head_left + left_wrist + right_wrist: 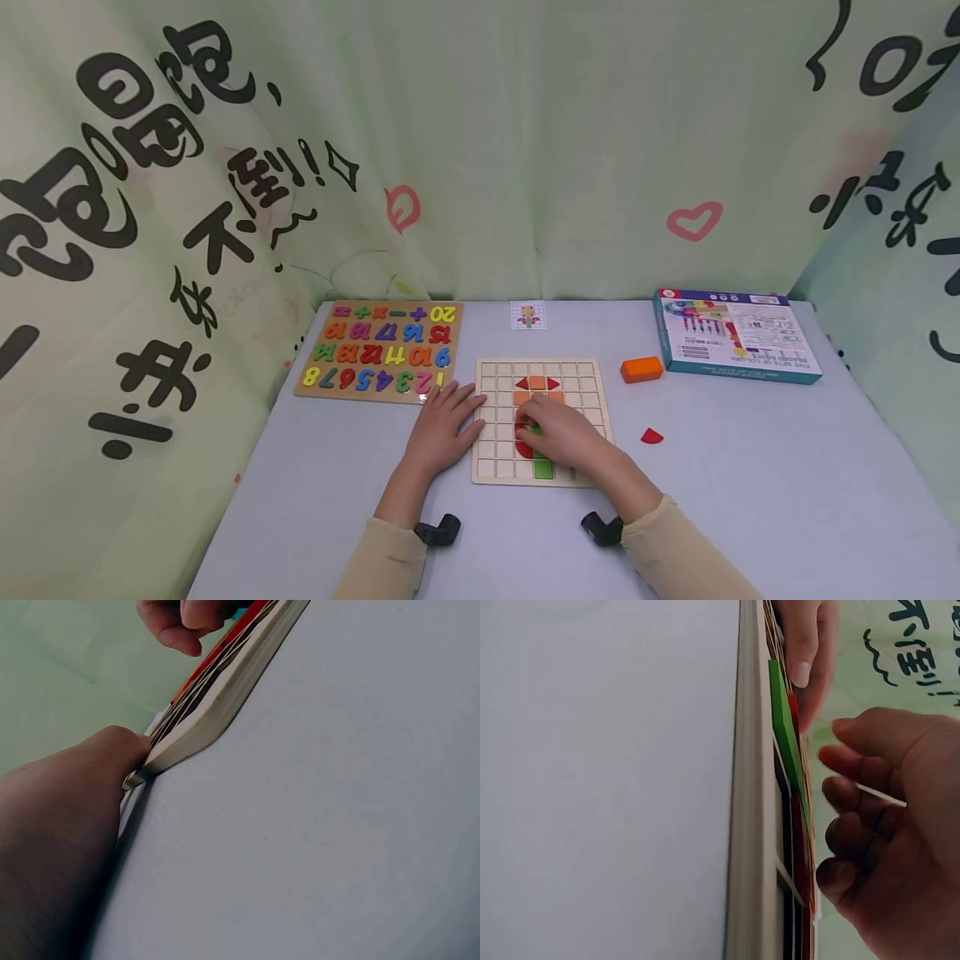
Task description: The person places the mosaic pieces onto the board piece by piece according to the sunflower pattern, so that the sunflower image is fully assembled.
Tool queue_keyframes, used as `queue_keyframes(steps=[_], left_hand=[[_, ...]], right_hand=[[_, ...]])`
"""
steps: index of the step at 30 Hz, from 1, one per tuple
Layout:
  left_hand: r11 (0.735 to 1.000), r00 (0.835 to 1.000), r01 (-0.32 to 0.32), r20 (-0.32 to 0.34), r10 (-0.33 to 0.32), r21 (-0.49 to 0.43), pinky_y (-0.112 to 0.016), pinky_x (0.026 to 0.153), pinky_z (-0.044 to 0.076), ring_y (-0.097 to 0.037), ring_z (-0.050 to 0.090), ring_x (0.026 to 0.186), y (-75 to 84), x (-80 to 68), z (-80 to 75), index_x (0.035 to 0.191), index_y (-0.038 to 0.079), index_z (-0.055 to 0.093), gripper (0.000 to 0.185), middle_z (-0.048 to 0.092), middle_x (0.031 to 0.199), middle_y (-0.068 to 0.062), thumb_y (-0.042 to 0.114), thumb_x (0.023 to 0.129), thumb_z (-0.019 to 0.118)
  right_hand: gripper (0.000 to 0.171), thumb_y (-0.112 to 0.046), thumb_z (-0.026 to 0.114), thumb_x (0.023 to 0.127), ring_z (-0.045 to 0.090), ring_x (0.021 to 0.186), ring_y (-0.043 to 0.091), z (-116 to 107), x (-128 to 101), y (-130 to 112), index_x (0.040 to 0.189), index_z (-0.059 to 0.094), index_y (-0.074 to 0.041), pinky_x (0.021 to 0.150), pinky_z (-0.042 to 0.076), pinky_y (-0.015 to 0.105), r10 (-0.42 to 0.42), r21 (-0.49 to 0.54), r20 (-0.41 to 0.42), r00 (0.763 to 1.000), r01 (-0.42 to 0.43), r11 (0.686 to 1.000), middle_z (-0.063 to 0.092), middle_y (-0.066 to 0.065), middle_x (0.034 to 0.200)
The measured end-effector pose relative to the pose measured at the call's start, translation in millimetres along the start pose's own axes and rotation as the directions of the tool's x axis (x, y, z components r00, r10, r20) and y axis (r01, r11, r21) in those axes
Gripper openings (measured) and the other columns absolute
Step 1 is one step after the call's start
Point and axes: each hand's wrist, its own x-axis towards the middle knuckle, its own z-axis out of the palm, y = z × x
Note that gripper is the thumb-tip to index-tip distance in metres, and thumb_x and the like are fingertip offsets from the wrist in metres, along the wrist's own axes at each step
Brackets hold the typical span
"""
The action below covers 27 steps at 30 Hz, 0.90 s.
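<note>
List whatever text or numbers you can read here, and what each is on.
"1" to "20" with "+", "-", "×", "=" signs: number puzzle board, seen upside down.
Print on blue box: too small to read.
Small card: picture only, unreadable.
Large black characters on curtain: stylised, not surely readable.

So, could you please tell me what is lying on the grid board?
On the grid board: red triangles, orange pieces, a green square and both hands. The right hand covers the middle pieces.

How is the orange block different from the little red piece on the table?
The orange block is a thick brick shape; the red piece is thin with a rounded edge. The orange block is bigger and lies farther from the person, nearer the blue box; the red piece lies closer. Both rest loose on the table, right of the grid board, untouched.
</note>
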Motion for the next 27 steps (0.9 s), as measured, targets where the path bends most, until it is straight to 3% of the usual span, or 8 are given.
queue_keyframes(steps=[3,8,19,27], left_hand=[[1.000,1.000,-0.001,-0.004,0.001,-0.001,-0.047,0.126,0.016,-0.020,0.027,0.151,0.1,0.0,0.4,0.144,0.035,0.051,0.050,0.043,0.156,0.009,0.054,0.097,0.049],[1.000,1.000,0.000,-0.009,0.000,-0.004,-0.047,0.126,0.016,-0.020,0.027,0.151,0.5,0.0,1.0,0.144,0.035,0.051,0.050,0.043,0.156,0.009,0.054,0.097,0.050],[1.000,1.000,0.010,0.003,-0.010,0.008,-0.047,0.126,0.016,-0.020,0.027,0.151,0.8,0.5,-0.1,0.143,0.035,0.052,0.050,0.043,0.155,0.009,0.054,0.097,0.050],[1.000,1.000,0.023,-0.003,-0.023,0.007,-0.047,0.126,0.015,-0.019,0.027,0.151,0.7,0.9,2.2,0.143,0.036,0.051,0.051,0.043,0.156,0.010,0.055,0.096,0.051]], right_hand=[[0.016,-0.032,0.070,0.091,0.053,0.083,0.009,-6,-4,5,0.104,0.068,-0.022,0.080,0.052,0.028,0.010,0.044,-0.009,1.000,-0.009,0.999,0.058,-0.010,0.094],[0.010,-0.026,0.068,0.093,0.052,0.083,0.010,-22,-16,21,0.102,0.068,-0.022,0.075,0.051,0.027,0.023,0.079,-0.015,1.000,-0.022,0.997,0.056,-0.009,0.092],[0.017,-0.022,0.067,0.093,0.054,0.087,0.014,-57,-52,88,0.109,0.068,-0.017,0.077,0.053,0.029,0.119,0.089,-0.031,0.992,-0.116,0.989,0.059,-0.003,0.094],[0.026,-0.025,0.071,0.090,0.054,0.092,0.016,-72,-77,131,0.115,0.067,-0.018,0.078,0.053,0.027,0.157,0.097,0.032,0.987,-0.159,0.983,0.060,-0.003,0.098]])
